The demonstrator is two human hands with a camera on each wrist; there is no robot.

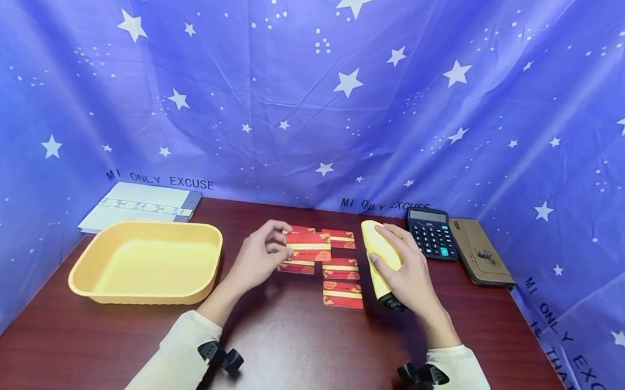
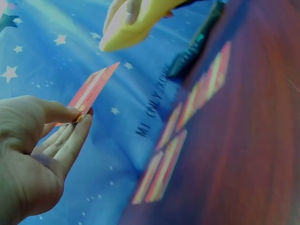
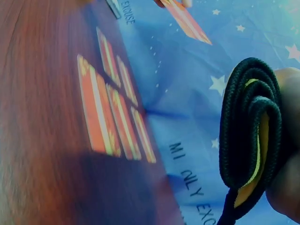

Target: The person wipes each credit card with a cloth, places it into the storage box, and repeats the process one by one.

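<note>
My left hand [image 1: 260, 254] pinches one edge of a red card [image 1: 309, 247] with a gold stripe, held above the table. In the left wrist view the thumb and fingertips hold that card [image 2: 96, 86] by its near end. Several similar red cards [image 1: 342, 294] lie on the table below and beside it, some partly hidden by the raised one. My right hand [image 1: 409, 269] grips a folded yellow cloth [image 1: 379, 253] with dark edging, to the right of the cards. The right wrist view shows the cloth's dark layered edge [image 3: 227, 126] end-on.
A yellow plastic basin [image 1: 151, 292] stands at the left, before a white box-like item [image 1: 129, 207]. A black calculator [image 1: 431, 233] and a brown pouch [image 1: 481, 253] lie at the back right. A blue star-patterned curtain [image 1: 297, 98] surrounds the dark wooden table [image 1: 303, 349].
</note>
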